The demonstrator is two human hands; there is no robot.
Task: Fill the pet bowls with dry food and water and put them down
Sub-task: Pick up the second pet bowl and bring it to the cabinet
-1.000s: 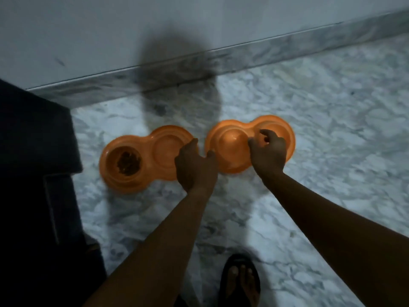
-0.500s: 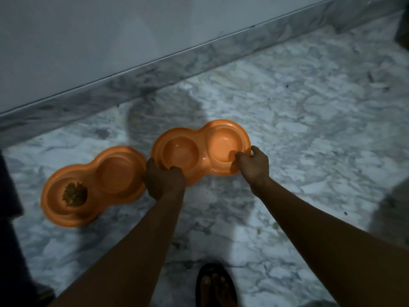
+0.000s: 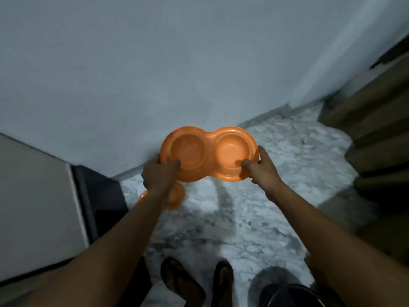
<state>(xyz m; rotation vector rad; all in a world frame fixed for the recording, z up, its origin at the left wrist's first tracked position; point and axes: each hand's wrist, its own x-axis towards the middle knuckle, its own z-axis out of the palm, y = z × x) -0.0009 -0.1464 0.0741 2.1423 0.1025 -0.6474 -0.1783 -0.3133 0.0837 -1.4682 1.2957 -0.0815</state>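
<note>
Head view: left hand point(image 3: 158, 173) and right hand point(image 3: 262, 171) clasp the double bowl point(image 3: 209, 151) by its rim (above marble floor point(image 3: 292, 151)).

The double bowl point(image 3: 209, 152) looks like smooth orange plastic; the floor point(image 3: 261, 196) is glossy veined marble.

Orange double bowl point(image 3: 209, 151), grey-white marbled floor point(image 3: 276, 196)

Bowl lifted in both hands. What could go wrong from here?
1. Left hand and right hand hold the bowl by its rim, thumbs in the wells; it might tilt or slip.
2. Second bowl on the floor is half hidden behind the left arm; a step might hit it.
</note>
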